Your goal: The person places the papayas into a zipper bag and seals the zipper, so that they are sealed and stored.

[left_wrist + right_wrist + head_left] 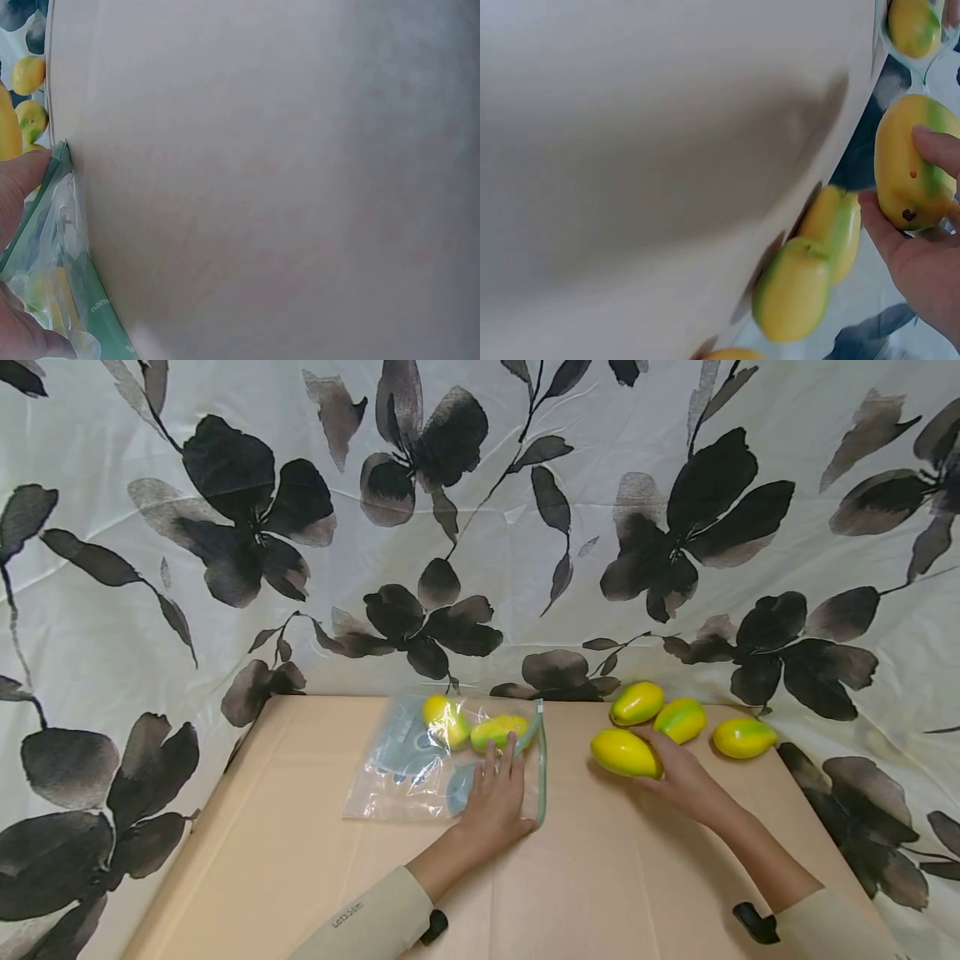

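Lying across the near right part of the clear zip bag point(397, 785), the left hand point(495, 797) extends its fingers toward the far side and sets its thumb by the green-edged mouth; thumb and fingers are spread apart against the plastic. To the right of the bag, the right hand point(686, 781) reaches forward and leftward, thumb and fingers curled round a yellow mango point(624, 752), gripping its right end. Two mangoes, the left one point(446, 722) and the right one point(495, 732), lie inside the bag. Three others point(681, 720) rest right of the bag, beyond the held fruit. The bag reaches the far edge of the tan board point(300, 843); bare board extends left of the bag, on its near side, and between its mouth and the held mango.
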Action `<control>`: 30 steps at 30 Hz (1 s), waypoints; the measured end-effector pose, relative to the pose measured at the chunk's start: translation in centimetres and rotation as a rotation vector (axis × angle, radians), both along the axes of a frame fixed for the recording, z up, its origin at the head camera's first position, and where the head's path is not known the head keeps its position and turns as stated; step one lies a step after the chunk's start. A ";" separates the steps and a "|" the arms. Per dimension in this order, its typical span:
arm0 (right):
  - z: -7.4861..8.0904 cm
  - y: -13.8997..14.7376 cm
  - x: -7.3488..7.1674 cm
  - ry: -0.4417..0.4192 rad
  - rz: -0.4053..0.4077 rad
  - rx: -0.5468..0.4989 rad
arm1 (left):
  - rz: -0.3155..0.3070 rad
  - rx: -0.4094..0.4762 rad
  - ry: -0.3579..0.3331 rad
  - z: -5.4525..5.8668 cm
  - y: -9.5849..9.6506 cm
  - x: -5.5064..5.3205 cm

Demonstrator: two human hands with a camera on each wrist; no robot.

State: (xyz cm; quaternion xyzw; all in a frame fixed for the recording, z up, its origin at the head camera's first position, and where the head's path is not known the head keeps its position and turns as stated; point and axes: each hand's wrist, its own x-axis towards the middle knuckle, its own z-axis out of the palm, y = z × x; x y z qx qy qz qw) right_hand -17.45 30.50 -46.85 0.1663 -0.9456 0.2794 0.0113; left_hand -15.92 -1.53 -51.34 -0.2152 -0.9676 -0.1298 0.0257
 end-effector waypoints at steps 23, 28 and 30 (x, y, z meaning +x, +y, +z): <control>-1.3 -6.8 -3.8 -0.083 0.080 0.006 | -0.012 -0.011 -0.011 0.1 -0.1 0.0; -1.4 -7.3 -4.2 -0.065 0.087 0.011 | -0.016 -0.012 0.002 0.2 -0.1 0.0; -1.5 -7.5 -4.3 -0.059 0.087 0.014 | -0.016 -0.012 0.001 0.2 -0.1 0.0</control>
